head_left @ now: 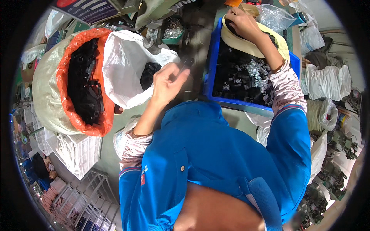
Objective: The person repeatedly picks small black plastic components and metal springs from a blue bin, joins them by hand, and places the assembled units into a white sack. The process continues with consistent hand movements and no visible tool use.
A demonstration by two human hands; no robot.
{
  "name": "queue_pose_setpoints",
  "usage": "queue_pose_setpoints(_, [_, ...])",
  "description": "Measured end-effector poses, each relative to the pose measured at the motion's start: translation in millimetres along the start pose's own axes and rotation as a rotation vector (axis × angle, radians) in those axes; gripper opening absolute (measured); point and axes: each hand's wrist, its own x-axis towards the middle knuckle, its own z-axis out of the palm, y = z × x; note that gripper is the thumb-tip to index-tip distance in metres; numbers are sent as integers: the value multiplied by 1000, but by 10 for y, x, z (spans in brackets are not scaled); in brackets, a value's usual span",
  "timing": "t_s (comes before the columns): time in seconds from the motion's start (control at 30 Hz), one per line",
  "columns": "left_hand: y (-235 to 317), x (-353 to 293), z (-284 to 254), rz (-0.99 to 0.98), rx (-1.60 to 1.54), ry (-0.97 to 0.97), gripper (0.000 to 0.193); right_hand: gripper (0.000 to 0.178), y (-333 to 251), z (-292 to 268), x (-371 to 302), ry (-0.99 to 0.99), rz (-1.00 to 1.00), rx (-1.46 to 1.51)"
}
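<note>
My left hand [168, 82] is closed in a pinch beside the mouth of a white bag [121, 69]. A small dark part [188, 62] shows at its fingertips; its exact kind is too blurred to tell. My right hand [243, 25] is over the far rim of a cream-coloured container [235, 40], fingers curled down over dark contents. What those fingers hold, if anything, is hidden. The container rests at the far end of a blue crate [210, 73]. Nearer in the crate are metal springs [254, 69] and small black parts.
An orange-lined woven sack [61, 88] full of black parts stands at the left, by the white bag with a few inside. A green bin [173, 32] of small metal pieces is beyond. A clear plastic bag [273, 17] lies past the crate; a white plastic basket [83, 154] stands lower left.
</note>
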Motion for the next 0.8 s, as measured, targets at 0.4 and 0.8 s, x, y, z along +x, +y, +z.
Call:
queue_pose_setpoints(0.4, [-171,274,-610,-10,-213,-1,28,21,-1379,-133,5,57,508,1985])
queue_pose_setpoints(0.8, [-354,360,-1154,1,-80,-179,28,25,-2127,-6,436,32,419,1296])
